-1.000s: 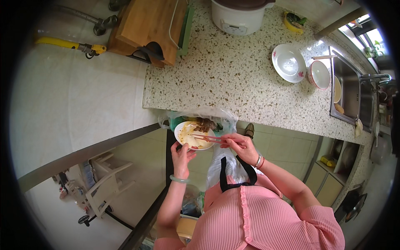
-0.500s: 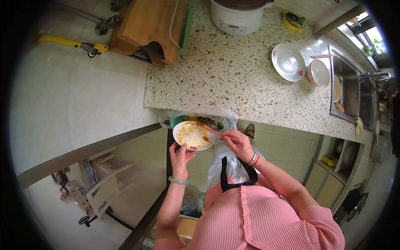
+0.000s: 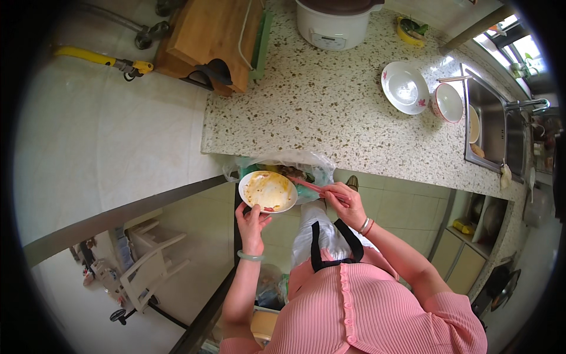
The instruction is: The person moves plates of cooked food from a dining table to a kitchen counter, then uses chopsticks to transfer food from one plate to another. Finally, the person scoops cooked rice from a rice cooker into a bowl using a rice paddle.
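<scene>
My left hand (image 3: 252,227) grips the lower rim of a white plate (image 3: 270,192), its thumb on top. Yellow-brown sauce and a few food scraps smear the plate's inside. In my closed right hand (image 3: 346,205) is a pair of pink-red chopsticks (image 3: 313,187), their tips just right of the plate's rim. Below both hangs a clear plastic bag (image 3: 321,164), spread at the counter's edge, with dark scraps showing inside. The plate hides part of the bag's mouth.
The speckled counter (image 3: 295,100) lies ahead, bearing a white cooker (image 3: 331,29), a floral plate (image 3: 405,88), a bowl (image 3: 448,102) and a yellow dish (image 3: 411,34). A wooden box (image 3: 206,41) stands at the back left. The steel sink (image 3: 492,130) is on the right.
The chopstick tips have come off the plate's inside to beyond its right rim. My right hand has shifted slightly right and down, the plate slightly left. Less food lies on the plate.
</scene>
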{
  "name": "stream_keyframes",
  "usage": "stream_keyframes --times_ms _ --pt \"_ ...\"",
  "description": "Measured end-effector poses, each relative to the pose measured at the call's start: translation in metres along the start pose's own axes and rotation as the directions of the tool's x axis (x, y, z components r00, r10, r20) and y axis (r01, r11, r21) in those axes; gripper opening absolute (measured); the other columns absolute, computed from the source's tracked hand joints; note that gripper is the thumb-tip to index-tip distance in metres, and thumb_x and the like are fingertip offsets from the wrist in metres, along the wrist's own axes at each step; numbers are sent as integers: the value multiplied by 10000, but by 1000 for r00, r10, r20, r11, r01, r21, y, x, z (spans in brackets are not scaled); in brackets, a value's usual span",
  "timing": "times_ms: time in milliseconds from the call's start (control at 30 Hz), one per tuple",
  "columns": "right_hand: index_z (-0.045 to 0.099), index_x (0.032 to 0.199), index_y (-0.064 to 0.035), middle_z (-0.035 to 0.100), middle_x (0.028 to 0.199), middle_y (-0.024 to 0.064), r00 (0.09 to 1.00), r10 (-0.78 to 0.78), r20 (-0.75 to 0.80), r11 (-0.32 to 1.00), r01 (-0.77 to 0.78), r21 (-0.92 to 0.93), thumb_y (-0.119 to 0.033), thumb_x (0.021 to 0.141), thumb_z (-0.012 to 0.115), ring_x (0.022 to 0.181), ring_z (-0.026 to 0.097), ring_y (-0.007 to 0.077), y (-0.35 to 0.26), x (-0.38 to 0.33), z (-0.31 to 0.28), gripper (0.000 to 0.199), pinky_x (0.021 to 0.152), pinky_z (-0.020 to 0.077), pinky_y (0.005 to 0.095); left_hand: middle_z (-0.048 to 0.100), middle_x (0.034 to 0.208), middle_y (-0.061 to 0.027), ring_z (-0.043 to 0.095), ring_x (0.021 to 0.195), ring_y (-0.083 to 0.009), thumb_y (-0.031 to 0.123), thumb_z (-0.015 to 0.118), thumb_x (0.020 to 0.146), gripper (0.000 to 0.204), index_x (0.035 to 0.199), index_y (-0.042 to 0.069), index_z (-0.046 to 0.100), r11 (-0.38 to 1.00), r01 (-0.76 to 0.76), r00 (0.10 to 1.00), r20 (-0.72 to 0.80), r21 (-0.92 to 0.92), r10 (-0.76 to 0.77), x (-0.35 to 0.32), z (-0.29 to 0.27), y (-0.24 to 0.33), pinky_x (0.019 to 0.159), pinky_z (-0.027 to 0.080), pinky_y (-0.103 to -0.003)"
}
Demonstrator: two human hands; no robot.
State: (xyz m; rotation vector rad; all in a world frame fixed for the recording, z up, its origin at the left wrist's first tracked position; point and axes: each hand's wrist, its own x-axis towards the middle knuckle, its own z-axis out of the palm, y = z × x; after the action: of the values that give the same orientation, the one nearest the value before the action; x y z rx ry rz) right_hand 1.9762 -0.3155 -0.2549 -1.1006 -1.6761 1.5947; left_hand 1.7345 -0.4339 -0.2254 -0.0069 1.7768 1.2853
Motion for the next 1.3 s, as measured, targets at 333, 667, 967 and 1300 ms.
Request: stream_keyframes --times_ms 333,667,967,1300 --pt "655 1027 -33 646 907 95 991 -124 46 990 121 74 -28 895 617 810 647 195 -3 3 46 138 752 510 295 589 1113 -152 665 901 -231 203 599 942 488 1325 58 334 999 8 997 77 47 -12 -7 -7 -1 757 559 -363" --pt "663 1041 -35 623 925 102 983 -171 70 985 167 53 -45 895 630 785 639 226 -18 -4 48 150 694 517 295 589 1137 -125 656 884 -207 188 608 919 494 1327 50 366 999 35 997 68 -14 -34 -6 -29 0 734 558 -326" --pt "619 1043 -72 564 1070 108 843 -519 -146 837 465 -289 74 784 614 871 625 232 -61 -6 -32 297 750 528 306 593 1191 -111 656 956 -218 79 488 952 358 1305 42 440 986 -70 940 322 -148 115 -21 -11 24 764 585 -362" --pt "651 1055 -75 544 1124 131 696 -638 -328 660 275 -699 131 706 591 915 607 265 -37 3 -199 410 748 524 342 539 1276 -102 603 1092 -205 66 428 1014 351 1364 36 414 981 -104 734 653 -166 189 0 221 39 867 560 -349"
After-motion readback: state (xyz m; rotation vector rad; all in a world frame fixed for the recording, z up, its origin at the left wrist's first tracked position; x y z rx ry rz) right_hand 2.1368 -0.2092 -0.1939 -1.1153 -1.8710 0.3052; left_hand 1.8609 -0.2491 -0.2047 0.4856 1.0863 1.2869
